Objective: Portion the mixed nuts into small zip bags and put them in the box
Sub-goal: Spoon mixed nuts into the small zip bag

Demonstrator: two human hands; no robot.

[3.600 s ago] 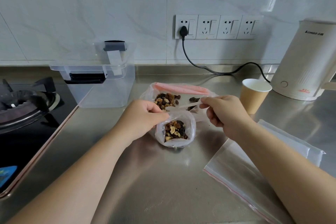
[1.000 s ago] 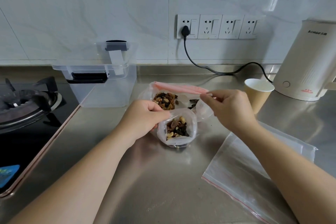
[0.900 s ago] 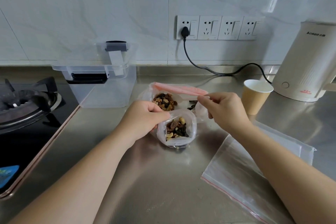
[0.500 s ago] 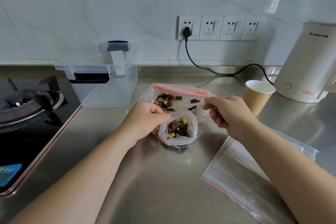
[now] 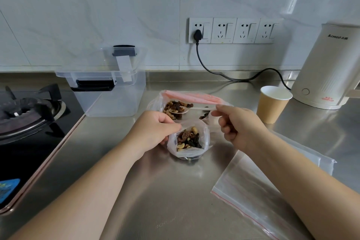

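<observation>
Stainless steel worktop fills the scene, and on it, near the centre, stands a small clear plastic zip bag with its mouth open, partly filled with mixed nuts and raisins. The left hand pinches the rim of this small bag at its 9 o'clock side, thumb and fingers curled on the plastic. Just beyond the small bag, at 12 o'clock from it, lies a larger clear bag with a pink zip strip, open and holding the main heap of mixed nuts. The right hand grasps the handle of a white plastic spoon between thumb and fingers; the spoon lies level, its bowl resting on the nuts in the larger bag, its handle pointing to 3 o'clock. A transparent plastic storage box with a grey latch stands at 10 o'clock from the small bag, well apart from it, its lid propped up against the wall behind. A brown paper cup stands at 2 o'clock, near the right hand, and a cream electric kettle stands beyond the cup. A flat stack of empty clear zip bags lies at 4 o'clock, partly under the right forearm. A black gas hob sits at 9 o'clock
</observation>
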